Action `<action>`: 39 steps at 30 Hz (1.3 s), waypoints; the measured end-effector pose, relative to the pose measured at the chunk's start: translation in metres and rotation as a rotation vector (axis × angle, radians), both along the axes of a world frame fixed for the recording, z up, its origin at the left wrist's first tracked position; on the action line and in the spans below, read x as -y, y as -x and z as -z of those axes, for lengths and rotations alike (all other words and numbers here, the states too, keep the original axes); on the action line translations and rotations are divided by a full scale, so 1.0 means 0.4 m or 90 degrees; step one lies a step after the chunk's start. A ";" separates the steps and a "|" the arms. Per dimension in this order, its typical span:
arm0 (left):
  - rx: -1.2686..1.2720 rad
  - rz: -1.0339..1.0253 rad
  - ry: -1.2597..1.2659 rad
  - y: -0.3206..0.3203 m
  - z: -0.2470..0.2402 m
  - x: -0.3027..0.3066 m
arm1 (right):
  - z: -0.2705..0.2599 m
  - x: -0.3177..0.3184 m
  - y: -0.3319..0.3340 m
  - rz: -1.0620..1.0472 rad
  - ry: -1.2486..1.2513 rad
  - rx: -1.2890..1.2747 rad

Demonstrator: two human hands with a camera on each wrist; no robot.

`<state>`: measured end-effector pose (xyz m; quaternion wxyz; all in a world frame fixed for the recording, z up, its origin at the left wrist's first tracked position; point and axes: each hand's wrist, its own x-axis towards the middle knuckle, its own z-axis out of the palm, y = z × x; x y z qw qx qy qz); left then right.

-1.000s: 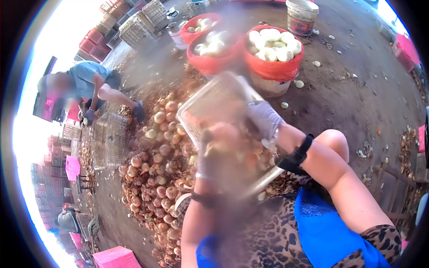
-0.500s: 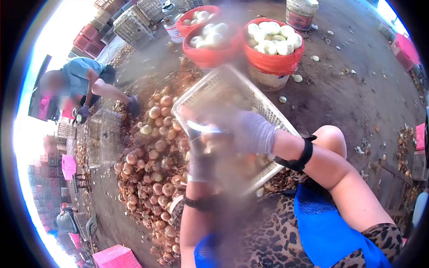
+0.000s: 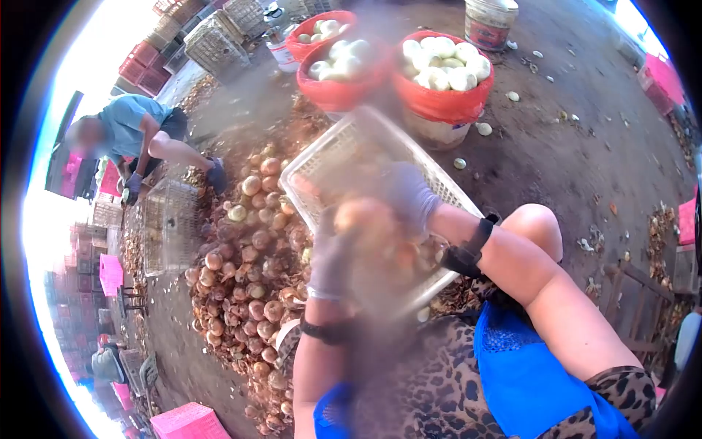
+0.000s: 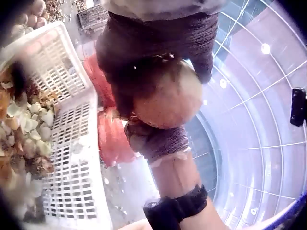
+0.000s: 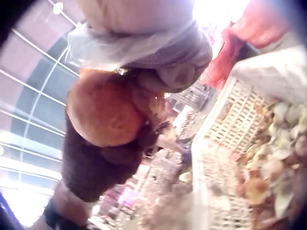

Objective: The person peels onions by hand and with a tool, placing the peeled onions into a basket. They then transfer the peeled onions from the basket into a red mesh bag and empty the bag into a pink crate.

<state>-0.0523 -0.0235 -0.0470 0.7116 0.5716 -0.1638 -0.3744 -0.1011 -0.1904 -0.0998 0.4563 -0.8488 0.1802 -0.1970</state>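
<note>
My gloved left hand (image 3: 330, 260) grips a brown-skinned onion (image 4: 170, 98), its fingers wrapped round the onion's side. Close against that onion, my gloved right hand (image 5: 175, 72) has curled fingers around a knife mostly hidden by the glove; a small glint shows at the onion's upper edge in the right wrist view. In the head view a blur covers much of both hands. Beneath them stands a white slatted plastic crate (image 3: 447, 179). Pale onion pieces and brown skins (image 4: 31, 127) lie in it.
A large heap of unpeeled onions (image 3: 245, 271) spreads to the left. Beyond the crate, red-lined buckets (image 3: 446, 102) hold peeled white onions. Another person (image 3: 139, 124) bends beside a second crate (image 3: 172, 227). A pink crate (image 3: 189, 422) sits at lower left.
My right hand came from the crate's far side to the onion in my left hand. A shiny blade showed between the hands half a second ago; the hands have since shifted slightly.
</note>
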 end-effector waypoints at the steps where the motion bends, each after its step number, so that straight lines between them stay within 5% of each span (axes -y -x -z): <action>1: -0.019 0.015 0.004 -0.020 0.036 -0.016 | 0.032 0.005 -0.013 0.026 -0.087 0.029; 2: -0.010 0.025 -0.081 -0.060 0.088 -0.021 | 0.077 0.008 -0.026 0.050 -0.300 0.090; 4: -0.095 -0.015 0.081 -0.052 0.073 -0.007 | 0.053 0.006 -0.024 0.066 -0.321 0.104; 5: -0.306 0.014 0.213 -0.053 0.060 -0.001 | 0.044 0.014 -0.005 0.056 -0.124 0.056; 8: -0.161 0.006 0.214 -0.029 0.024 -0.007 | 0.009 0.038 0.018 0.014 0.086 -0.007; 10: -0.360 0.131 0.257 -0.034 -0.029 0.000 | -0.008 0.048 0.022 0.008 0.063 0.075; 12: 0.174 0.207 0.101 -0.070 0.097 0.006 | -0.036 0.047 0.025 0.017 0.020 0.134; 14: 0.221 0.181 0.046 -0.060 0.118 0.010 | -0.098 0.030 0.039 0.033 -0.148 0.056; 16: -0.209 0.059 0.098 0.000 0.005 0.018 | -0.181 0.005 0.060 0.046 -0.427 -0.147; 17: -0.125 0.172 0.080 -0.006 -0.030 0.018 | -0.184 0.012 0.063 0.074 -0.458 -0.126; 22: -0.275 0.106 0.308 -0.011 0.001 -0.002 | -0.199 0.129 0.055 0.192 -0.615 -0.004; 24: -0.343 0.027 0.310 -0.028 0.037 -0.027 | -0.119 0.076 0.040 0.116 -0.179 0.197; 26: -0.391 -0.019 0.347 -0.050 0.055 -0.036 | -0.094 0.036 0.038 0.018 0.072 0.154; 28: -0.435 -0.009 0.390 -0.063 0.080 -0.037 | -0.098 0.007 0.084 -0.062 0.097 -0.044; 29: -0.333 -0.015 0.348 -0.077 0.110 -0.036 | -0.099 -0.010 0.106 -0.096 0.101 -0.100; 39: -0.071 -0.031 0.255 -0.056 0.076 -0.019 | -0.109 -0.041 0.120 -0.206 0.051 -0.151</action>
